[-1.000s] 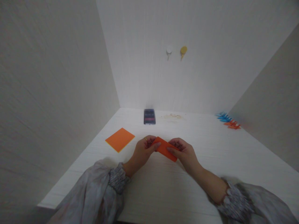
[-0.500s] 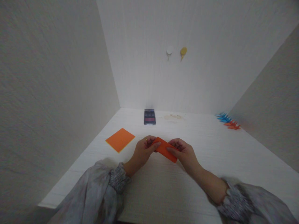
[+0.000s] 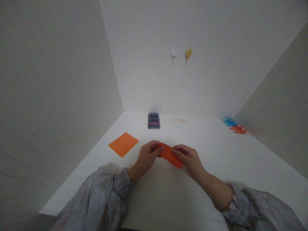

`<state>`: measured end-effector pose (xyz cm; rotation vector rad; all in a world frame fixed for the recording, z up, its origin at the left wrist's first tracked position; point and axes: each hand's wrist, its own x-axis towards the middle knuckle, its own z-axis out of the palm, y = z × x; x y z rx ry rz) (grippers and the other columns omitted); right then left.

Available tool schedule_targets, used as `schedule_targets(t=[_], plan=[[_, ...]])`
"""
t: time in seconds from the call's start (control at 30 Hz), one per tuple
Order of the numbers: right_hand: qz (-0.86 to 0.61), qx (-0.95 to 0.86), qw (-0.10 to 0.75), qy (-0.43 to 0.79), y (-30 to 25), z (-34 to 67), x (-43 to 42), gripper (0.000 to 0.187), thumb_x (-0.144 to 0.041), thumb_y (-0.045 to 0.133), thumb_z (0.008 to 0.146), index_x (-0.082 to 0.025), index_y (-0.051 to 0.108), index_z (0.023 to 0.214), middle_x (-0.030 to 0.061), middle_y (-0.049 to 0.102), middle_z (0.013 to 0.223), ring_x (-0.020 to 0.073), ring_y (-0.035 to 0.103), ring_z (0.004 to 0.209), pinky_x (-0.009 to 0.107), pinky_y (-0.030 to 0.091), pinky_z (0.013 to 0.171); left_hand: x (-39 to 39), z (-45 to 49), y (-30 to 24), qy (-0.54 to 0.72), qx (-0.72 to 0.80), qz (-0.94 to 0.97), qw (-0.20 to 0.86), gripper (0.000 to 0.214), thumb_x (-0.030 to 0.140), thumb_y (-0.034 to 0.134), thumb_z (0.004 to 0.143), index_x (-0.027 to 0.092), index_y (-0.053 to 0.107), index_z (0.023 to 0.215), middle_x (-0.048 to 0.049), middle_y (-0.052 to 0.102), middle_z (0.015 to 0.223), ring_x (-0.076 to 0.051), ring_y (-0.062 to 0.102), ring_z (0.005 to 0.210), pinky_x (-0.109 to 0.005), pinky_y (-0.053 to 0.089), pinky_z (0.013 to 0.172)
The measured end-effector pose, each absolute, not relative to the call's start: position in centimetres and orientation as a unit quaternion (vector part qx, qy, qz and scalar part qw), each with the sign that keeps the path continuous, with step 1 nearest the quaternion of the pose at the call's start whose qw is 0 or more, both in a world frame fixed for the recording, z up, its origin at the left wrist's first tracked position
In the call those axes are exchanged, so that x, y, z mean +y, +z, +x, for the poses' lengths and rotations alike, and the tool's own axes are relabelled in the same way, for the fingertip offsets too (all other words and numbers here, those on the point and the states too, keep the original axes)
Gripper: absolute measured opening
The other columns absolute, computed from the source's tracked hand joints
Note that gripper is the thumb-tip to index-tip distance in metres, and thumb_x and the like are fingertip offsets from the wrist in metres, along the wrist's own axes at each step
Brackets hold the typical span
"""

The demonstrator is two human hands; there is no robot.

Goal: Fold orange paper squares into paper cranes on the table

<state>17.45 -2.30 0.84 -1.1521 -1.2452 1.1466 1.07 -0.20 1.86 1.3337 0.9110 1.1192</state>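
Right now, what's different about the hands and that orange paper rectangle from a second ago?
The right hand has shifted its thumb slightly toward the far edge of the orange paper rectangle, uncovering more of its face. Nothing was visibly picked up or let go. The left hand still holds one end, and the flat yellow-edged orange paper sheet stayed put.

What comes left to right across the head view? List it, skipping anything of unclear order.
Flat orange sheet, left hand, held orange paper, right hand, row of blue and orange folded figures.
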Motion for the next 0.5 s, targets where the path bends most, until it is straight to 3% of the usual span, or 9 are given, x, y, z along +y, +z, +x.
schedule_targets(t=[0.27,0.5], plan=[[-0.496,-0.533,0.521,0.445,0.54,17.79,-2.13,0.013,-0.032,0.063,0.067,-0.019,0.064,0.069,0.0003,0.062,0.066,0.0134,0.055,0.061,0.026,0.042,0.057,-0.34,1.14,1.7,0.457,0.345,0.55,0.608,0.016,0.025,0.061,0.067,0.013,0.052,0.07,0.0026,0.054,0.062,-0.007,0.05,0.057,-0.019,0.039,0.056],[-0.518,-0.615,0.462,0.374,1.32,17.76,-2.35,0.013,-0.03,0.059,0.069,-0.019,0.064,0.069,0.0016,0.064,0.068,0.0161,0.058,0.068,0.028,0.045,0.063,-0.09,1.1,1.07,0.451,0.353,0.577,0.582,0.024,0.028,0.062,0.066,0.015,0.054,0.085,0.0032,0.055,0.064,-0.007,0.051,0.058,-0.02,0.04,0.056]])
